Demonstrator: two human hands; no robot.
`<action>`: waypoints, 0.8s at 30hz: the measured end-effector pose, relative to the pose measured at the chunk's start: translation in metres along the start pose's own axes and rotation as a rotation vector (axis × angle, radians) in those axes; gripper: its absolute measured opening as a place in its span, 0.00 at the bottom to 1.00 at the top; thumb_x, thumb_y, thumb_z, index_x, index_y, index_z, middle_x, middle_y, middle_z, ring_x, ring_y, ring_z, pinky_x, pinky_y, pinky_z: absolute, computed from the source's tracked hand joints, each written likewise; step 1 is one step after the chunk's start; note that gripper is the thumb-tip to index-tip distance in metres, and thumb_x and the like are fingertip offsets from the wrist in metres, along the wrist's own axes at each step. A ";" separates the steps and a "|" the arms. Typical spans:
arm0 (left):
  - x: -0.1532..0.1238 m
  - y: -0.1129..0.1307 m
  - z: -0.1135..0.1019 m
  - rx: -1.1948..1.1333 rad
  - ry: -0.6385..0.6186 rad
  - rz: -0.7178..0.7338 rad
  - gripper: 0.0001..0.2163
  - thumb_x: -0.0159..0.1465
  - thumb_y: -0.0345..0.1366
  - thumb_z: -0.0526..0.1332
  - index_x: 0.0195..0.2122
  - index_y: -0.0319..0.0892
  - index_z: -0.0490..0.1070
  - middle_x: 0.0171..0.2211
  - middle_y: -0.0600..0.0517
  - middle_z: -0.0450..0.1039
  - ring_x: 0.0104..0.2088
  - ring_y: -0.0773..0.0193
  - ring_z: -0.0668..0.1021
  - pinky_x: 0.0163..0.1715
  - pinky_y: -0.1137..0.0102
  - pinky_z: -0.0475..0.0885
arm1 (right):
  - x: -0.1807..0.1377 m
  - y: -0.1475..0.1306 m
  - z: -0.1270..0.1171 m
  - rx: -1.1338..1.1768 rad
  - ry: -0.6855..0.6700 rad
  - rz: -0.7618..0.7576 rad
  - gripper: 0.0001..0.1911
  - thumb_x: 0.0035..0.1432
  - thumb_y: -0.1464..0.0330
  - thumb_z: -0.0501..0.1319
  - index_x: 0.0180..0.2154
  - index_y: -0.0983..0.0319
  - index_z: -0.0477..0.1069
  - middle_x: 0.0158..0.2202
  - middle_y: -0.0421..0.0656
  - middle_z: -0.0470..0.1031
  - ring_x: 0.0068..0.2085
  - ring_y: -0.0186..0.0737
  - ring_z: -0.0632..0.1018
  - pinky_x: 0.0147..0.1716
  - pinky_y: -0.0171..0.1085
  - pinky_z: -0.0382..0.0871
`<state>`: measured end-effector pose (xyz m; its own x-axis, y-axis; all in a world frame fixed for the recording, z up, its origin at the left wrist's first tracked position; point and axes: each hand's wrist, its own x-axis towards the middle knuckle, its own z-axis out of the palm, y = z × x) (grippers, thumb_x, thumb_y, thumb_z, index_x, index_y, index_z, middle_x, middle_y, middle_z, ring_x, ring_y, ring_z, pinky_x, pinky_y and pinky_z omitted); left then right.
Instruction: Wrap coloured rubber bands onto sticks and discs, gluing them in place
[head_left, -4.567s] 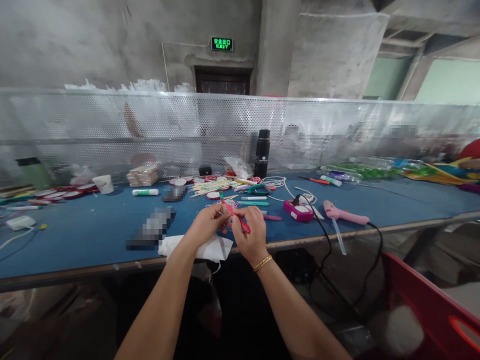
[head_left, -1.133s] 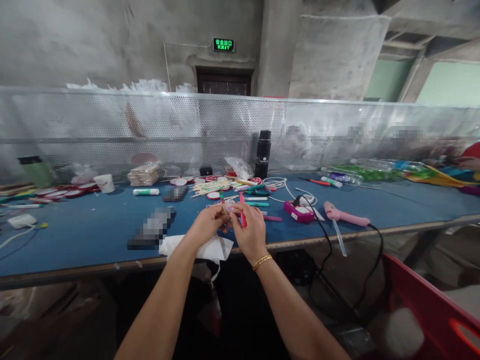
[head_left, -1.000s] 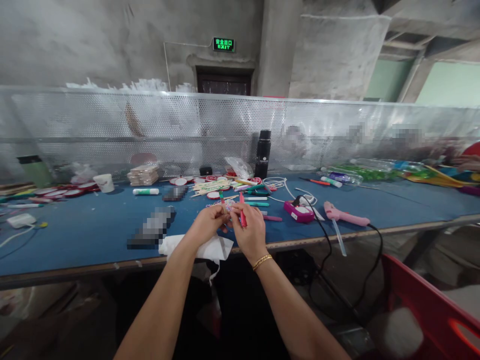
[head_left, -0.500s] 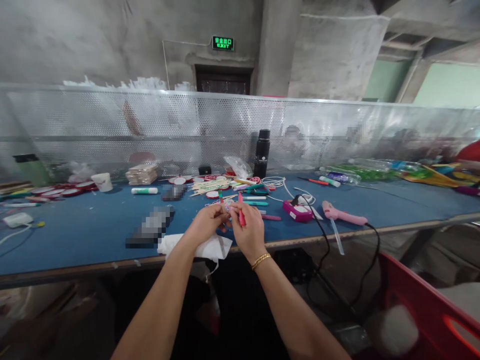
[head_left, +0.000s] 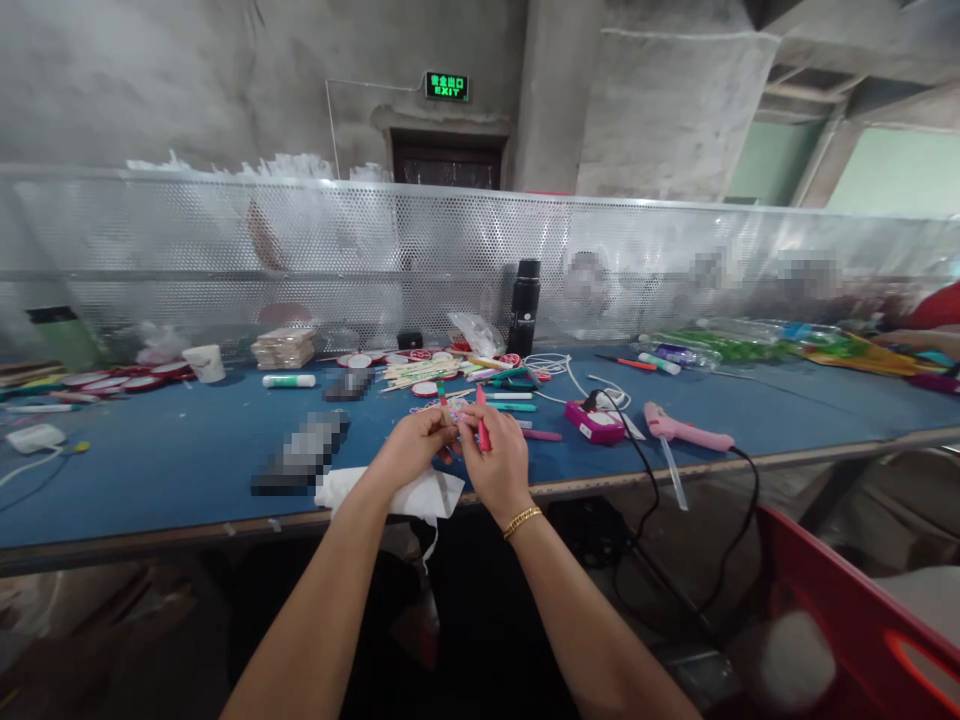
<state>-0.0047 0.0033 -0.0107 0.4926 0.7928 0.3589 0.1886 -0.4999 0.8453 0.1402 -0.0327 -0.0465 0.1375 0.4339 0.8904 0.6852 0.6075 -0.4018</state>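
Observation:
My left hand (head_left: pixel 414 448) is closed in a pinch at the front of the blue table. A thin strip with a green and red end (head_left: pixel 442 394) sticks up from its fingertips; its lower part is hidden. Close beside it, my right hand (head_left: pixel 498 455) is closed around a pinkish-red pen (head_left: pixel 484 430), which stands roughly upright between the fingers. The fingertips of both hands nearly meet. Behind them lies a small pile of pale multicoloured bits (head_left: pixel 459 405), partly covered by the hands. Under my left wrist, white tissue (head_left: pixel 435 493) hangs over the table edge.
A pink glue gun (head_left: pixel 694 433) and a magenta box with plugs (head_left: pixel 595 421) stand at right, their cords running down. Beyond my hands are wooden sticks (head_left: pixel 412 374), pens and a black bottle (head_left: pixel 524 308). A paper cup (head_left: pixel 204 364) stands left; a red chair (head_left: pixel 840 610) is lower right.
Both hands stay almost in place, with the same things in the fingers. The loose tissue end below the table edge hangs slightly differently. Things at the far right edge have shifted a little.

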 end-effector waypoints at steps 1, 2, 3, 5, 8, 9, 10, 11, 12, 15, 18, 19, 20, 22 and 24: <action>0.000 0.000 0.000 0.003 0.002 0.001 0.10 0.61 0.40 0.61 0.27 0.39 0.68 0.26 0.53 0.73 0.23 0.68 0.74 0.27 0.72 0.70 | 0.000 0.000 0.000 0.000 -0.002 0.001 0.07 0.62 0.71 0.58 0.42 0.58 0.71 0.38 0.42 0.78 0.41 0.43 0.76 0.45 0.43 0.66; 0.000 -0.001 0.000 0.006 0.003 0.001 0.10 0.61 0.40 0.61 0.27 0.39 0.68 0.26 0.53 0.73 0.23 0.68 0.74 0.27 0.71 0.70 | 0.000 0.000 0.000 -0.001 -0.003 0.002 0.08 0.61 0.71 0.59 0.43 0.58 0.71 0.38 0.42 0.78 0.40 0.43 0.76 0.45 0.43 0.66; 0.000 -0.001 0.000 0.010 0.004 -0.001 0.10 0.61 0.40 0.61 0.27 0.39 0.68 0.26 0.53 0.73 0.23 0.68 0.74 0.27 0.71 0.70 | -0.001 0.001 0.001 -0.001 -0.003 0.002 0.08 0.61 0.71 0.59 0.43 0.58 0.71 0.38 0.42 0.78 0.40 0.43 0.76 0.45 0.43 0.66; 0.000 0.000 0.000 0.011 0.004 -0.007 0.10 0.61 0.39 0.61 0.27 0.39 0.69 0.26 0.53 0.73 0.23 0.68 0.74 0.27 0.71 0.70 | -0.001 0.001 0.001 -0.001 -0.003 0.005 0.08 0.61 0.72 0.59 0.43 0.58 0.71 0.38 0.42 0.79 0.40 0.43 0.76 0.46 0.43 0.66; -0.001 0.002 0.000 0.013 0.005 -0.009 0.09 0.61 0.39 0.61 0.27 0.40 0.68 0.26 0.53 0.73 0.24 0.67 0.74 0.27 0.71 0.70 | -0.001 0.001 0.001 0.002 -0.003 0.006 0.08 0.61 0.72 0.59 0.43 0.58 0.71 0.38 0.42 0.78 0.40 0.43 0.76 0.46 0.43 0.66; -0.002 0.003 0.000 0.018 0.008 -0.008 0.09 0.61 0.39 0.61 0.27 0.40 0.68 0.26 0.53 0.72 0.23 0.68 0.74 0.27 0.71 0.70 | -0.001 0.001 0.001 0.003 -0.003 0.005 0.08 0.60 0.72 0.59 0.42 0.58 0.71 0.37 0.42 0.78 0.40 0.43 0.76 0.46 0.43 0.66; -0.002 0.003 0.000 0.022 0.009 -0.008 0.09 0.61 0.39 0.61 0.27 0.40 0.68 0.26 0.53 0.72 0.23 0.68 0.74 0.27 0.71 0.70 | -0.001 0.001 0.001 0.003 -0.002 0.005 0.08 0.60 0.72 0.59 0.42 0.58 0.71 0.37 0.42 0.78 0.40 0.43 0.76 0.45 0.43 0.66; -0.002 0.003 0.000 0.025 0.009 -0.008 0.09 0.61 0.39 0.61 0.27 0.40 0.68 0.26 0.53 0.72 0.23 0.68 0.74 0.28 0.71 0.70 | -0.001 0.001 0.001 0.003 0.000 0.004 0.08 0.60 0.71 0.59 0.42 0.57 0.71 0.37 0.42 0.78 0.40 0.43 0.76 0.45 0.43 0.66; -0.001 0.003 0.000 0.025 0.006 -0.009 0.09 0.61 0.39 0.61 0.27 0.40 0.68 0.26 0.53 0.72 0.23 0.68 0.74 0.28 0.71 0.70 | -0.001 0.001 0.001 0.001 0.000 0.004 0.08 0.60 0.71 0.59 0.42 0.57 0.71 0.37 0.42 0.78 0.40 0.43 0.76 0.45 0.43 0.66; -0.001 0.002 0.000 0.023 -0.001 -0.013 0.10 0.61 0.40 0.61 0.27 0.40 0.68 0.26 0.53 0.73 0.24 0.67 0.74 0.28 0.71 0.70 | -0.001 0.001 0.001 -0.005 -0.002 0.004 0.08 0.61 0.71 0.59 0.42 0.57 0.71 0.37 0.42 0.78 0.40 0.43 0.76 0.45 0.43 0.66; 0.000 0.002 0.000 0.029 -0.003 -0.005 0.10 0.61 0.40 0.61 0.27 0.40 0.68 0.26 0.53 0.72 0.23 0.68 0.74 0.28 0.71 0.69 | -0.001 0.001 0.001 -0.003 -0.003 0.002 0.07 0.61 0.71 0.59 0.42 0.57 0.71 0.37 0.42 0.78 0.40 0.43 0.76 0.45 0.43 0.66; 0.000 0.002 0.000 0.032 -0.003 -0.001 0.10 0.61 0.40 0.61 0.27 0.40 0.69 0.26 0.53 0.72 0.23 0.68 0.74 0.28 0.71 0.69 | -0.001 0.000 0.001 0.000 -0.002 0.001 0.07 0.61 0.71 0.59 0.42 0.57 0.71 0.37 0.42 0.78 0.39 0.43 0.76 0.45 0.43 0.66; 0.000 0.001 0.000 0.035 -0.003 0.003 0.10 0.61 0.40 0.60 0.27 0.40 0.69 0.26 0.53 0.73 0.23 0.68 0.74 0.28 0.71 0.69 | -0.001 0.000 0.001 0.001 -0.002 0.001 0.08 0.61 0.71 0.59 0.42 0.57 0.71 0.37 0.42 0.78 0.39 0.43 0.76 0.45 0.43 0.66; 0.000 0.001 0.000 0.035 -0.001 0.003 0.10 0.61 0.40 0.60 0.27 0.40 0.69 0.26 0.53 0.73 0.23 0.68 0.74 0.28 0.71 0.69 | -0.001 0.000 0.001 -0.001 0.001 0.003 0.08 0.61 0.72 0.59 0.42 0.57 0.71 0.37 0.42 0.78 0.40 0.43 0.76 0.45 0.43 0.66; -0.001 0.001 0.000 0.029 0.000 0.000 0.10 0.61 0.40 0.60 0.27 0.40 0.69 0.27 0.53 0.73 0.24 0.68 0.74 0.28 0.71 0.69 | -0.001 0.000 0.001 -0.008 0.001 0.003 0.08 0.61 0.72 0.59 0.42 0.57 0.71 0.37 0.42 0.78 0.39 0.43 0.76 0.45 0.43 0.66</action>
<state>-0.0050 0.0026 -0.0102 0.4922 0.7930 0.3590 0.2135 -0.5098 0.8334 0.1396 -0.0323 -0.0475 0.1400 0.4349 0.8896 0.6907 0.6009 -0.4024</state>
